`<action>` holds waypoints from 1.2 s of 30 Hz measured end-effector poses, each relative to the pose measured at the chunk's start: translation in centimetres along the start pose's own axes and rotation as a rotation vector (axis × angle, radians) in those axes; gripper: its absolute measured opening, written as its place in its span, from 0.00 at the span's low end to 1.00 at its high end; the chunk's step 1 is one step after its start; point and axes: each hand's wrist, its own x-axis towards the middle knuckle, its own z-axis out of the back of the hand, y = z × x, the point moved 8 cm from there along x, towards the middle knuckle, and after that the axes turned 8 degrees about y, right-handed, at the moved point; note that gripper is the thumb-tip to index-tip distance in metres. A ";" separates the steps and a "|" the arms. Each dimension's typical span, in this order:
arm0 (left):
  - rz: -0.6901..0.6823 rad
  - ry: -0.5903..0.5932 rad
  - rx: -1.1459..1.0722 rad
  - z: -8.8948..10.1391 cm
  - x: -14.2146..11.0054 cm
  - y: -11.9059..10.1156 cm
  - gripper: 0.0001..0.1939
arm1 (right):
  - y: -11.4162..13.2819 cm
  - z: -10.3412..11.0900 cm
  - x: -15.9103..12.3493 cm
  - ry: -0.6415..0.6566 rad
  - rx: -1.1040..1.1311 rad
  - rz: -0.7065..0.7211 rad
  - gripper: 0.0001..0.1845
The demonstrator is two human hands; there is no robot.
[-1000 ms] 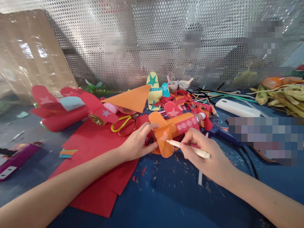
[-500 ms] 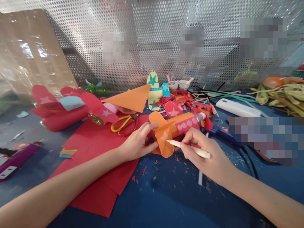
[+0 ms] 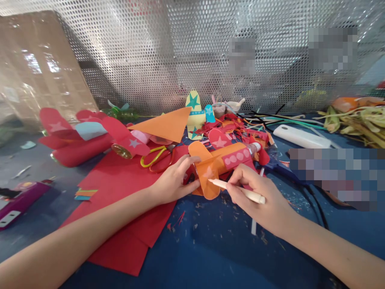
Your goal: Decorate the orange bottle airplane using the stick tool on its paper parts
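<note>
An orange paper toy airplane, with a red dotted strip on its body and a pale star on its wing, lies on the table in front of me. My left hand grips its near end, thumb below and fingers over it. In my right hand is a cream-coloured marker, held like a pen. Its tip rests at the wing just below the star; whether it touches the paper I cannot tell. Beyond my left hand lie yellow-and-red-handled scissors.
Red paper sheets lie under my left forearm. A red paper airplane stands left, and a yellow one at the back. Paper scraps, a white bar-shaped object, a purple power strip and a cardboard box surround the work.
The marker's tip has shifted slightly down and left on the wing, my right hand moving with it. My left hand and the orange airplane keep their place.
</note>
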 end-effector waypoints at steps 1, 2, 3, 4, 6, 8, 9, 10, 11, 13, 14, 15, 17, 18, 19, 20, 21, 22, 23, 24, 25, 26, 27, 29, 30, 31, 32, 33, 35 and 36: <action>-0.004 -0.004 0.002 0.0 0.0 0.0 0.21 | 0.0 0.0 0.0 -0.002 -0.003 0.004 0.09; -0.007 -0.008 0.004 0.1 0.0 -0.1 0.21 | 0.1 0.0 0.0 -0.005 -0.007 0.008 0.09; -0.011 -0.010 0.005 0.1 0.0 -0.1 0.21 | 0.1 0.0 0.0 -0.007 -0.011 0.010 0.09; -0.014 -0.011 0.006 0.1 0.0 -0.1 0.21 | 0.1 0.0 0.0 -0.007 -0.013 0.012 0.10; -0.013 -0.010 0.005 0.1 0.0 -0.1 0.21 | 0.1 0.0 0.1 -0.006 -0.013 0.010 0.10; -0.008 -0.007 0.003 0.1 0.0 -0.1 0.22 | 0.0 0.0 0.1 -0.008 -0.008 0.001 0.10; -0.006 -0.006 0.002 0.1 0.0 0.0 0.22 | 0.0 0.0 0.1 -0.006 -0.004 -0.001 0.10; -0.003 -0.005 0.001 0.1 0.0 0.0 0.22 | -0.1 -0.1 0.1 -0.002 -0.001 -0.002 0.09; 0.001 -0.002 -0.001 0.0 0.0 0.0 0.22 | -0.1 -0.1 0.1 0.005 0.002 -0.002 0.09; 0.002 0.003 -0.003 0.0 0.0 0.0 0.22 | -0.2 -0.2 0.0 0.016 0.005 -0.001 0.09; 0.002 0.005 -0.004 0.0 0.0 0.0 0.22 | -0.2 -0.2 0.0 0.016 0.006 -0.001 0.09; 0.002 0.006 -0.005 0.0 0.0 0.0 0.22 | -0.2 -0.2 -0.1 0.014 0.006 0.002 0.09; 0.006 0.007 -0.006 0.0 0.1 0.0 0.22 | -0.1 -0.2 -0.1 0.010 0.002 0.005 0.09; 0.011 0.008 -0.006 0.0 0.1 0.1 0.22 | -0.1 -0.2 -0.1 0.010 0.001 0.005 0.10; 0.016 0.010 -0.008 0.0 0.1 0.1 0.22 | -0.1 -0.2 -0.1 0.013 0.003 0.004 0.10; 0.018 0.010 -0.009 -0.1 0.1 0.1 0.22 | -0.1 -0.2 0.0 0.015 0.005 0.002 0.10; 0.018 0.011 -0.011 -0.1 0.0 0.1 0.22 | -0.1 -0.2 0.0 0.015 0.007 0.000 0.09; 0.016 0.009 -0.013 -0.1 0.0 0.1 0.22 | 0.0 -0.1 0.0 0.011 0.009 0.002 0.09; 0.012 0.006 -0.014 -0.1 0.0 0.1 0.22 | 0.0 -0.1 0.0 0.010 0.009 0.006 0.09; 0.008 0.002 -0.014 -0.1 0.0 0.1 0.22 | 0.0 -0.1 -0.1 0.010 0.009 0.008 0.09; 0.006 0.001 -0.013 -0.1 0.0 0.1 0.22 | 0.0 -0.1 -0.1 0.013 0.009 0.008 0.09; 0.005 0.000 -0.013 0.0 -0.1 0.2 0.22 | -0.1 -0.2 -0.1 0.020 0.009 0.007 0.09; 0.005 0.000 -0.013 -0.1 -0.1 0.2 0.22 | -0.1 -0.2 -0.1 0.025 0.009 0.004 0.09; 0.007 0.005 -0.011 -0.1 0.0 0.2 0.22 | -0.2 -0.3 -0.1 0.026 0.002 -0.001 0.09; 0.010 0.009 -0.011 -0.1 0.0 0.3 0.22 | -0.2 -0.3 -0.1 0.022 -0.002 -0.001 0.09; 0.011 0.011 -0.010 -0.1 0.0 0.3 0.22 | -0.2 -0.2 -0.1 0.018 -0.004 0.000 0.09; 0.012 0.013 -0.010 -0.1 0.0 0.3 0.22 | -0.2 -0.2 0.0 0.016 -0.005 0.002 0.09; 0.012 0.013 -0.010 -0.1 0.0 0.2 0.22 | -0.2 -0.2 0.0 0.015 -0.006 0.004 0.10; 0.012 0.008 -0.012 -0.1 0.0 0.2 0.22 | -0.1 -0.2 0.0 0.016 -0.004 0.007 0.09; 0.009 0.005 -0.012 -0.1 0.0 0.2 0.22 | -0.1 -0.2 0.0 0.015 -0.002 0.006 0.09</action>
